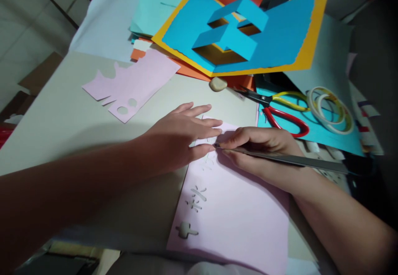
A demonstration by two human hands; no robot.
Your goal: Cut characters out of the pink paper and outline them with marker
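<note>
A sheet of pale pink paper (pixel 239 213) lies on the table, with character shapes (pixel 187 229) cut through its left side. Faint drawn lines show higher up on it, partly covered by my hands. My left hand (pixel 178 132) rests with fingers stretched out across the paper's upper left edge, holding nothing. Pinched in my right hand (pixel 264 144) is a long thin metal tool (pixel 298 159); whether it is a knife or tweezers I cannot tell. Its tip meets the paper beside my left thumb.
A blue and yellow pop-up card (pixel 273 39) stands open at the back. Red-and-yellow-handled scissors (pixel 264 100), tape rolls (pixel 329 109) and a small stone (pixel 218 84) lie beyond my right hand. A cut pink scrap (pixel 139 84) is at left on the table (pixel 62 121).
</note>
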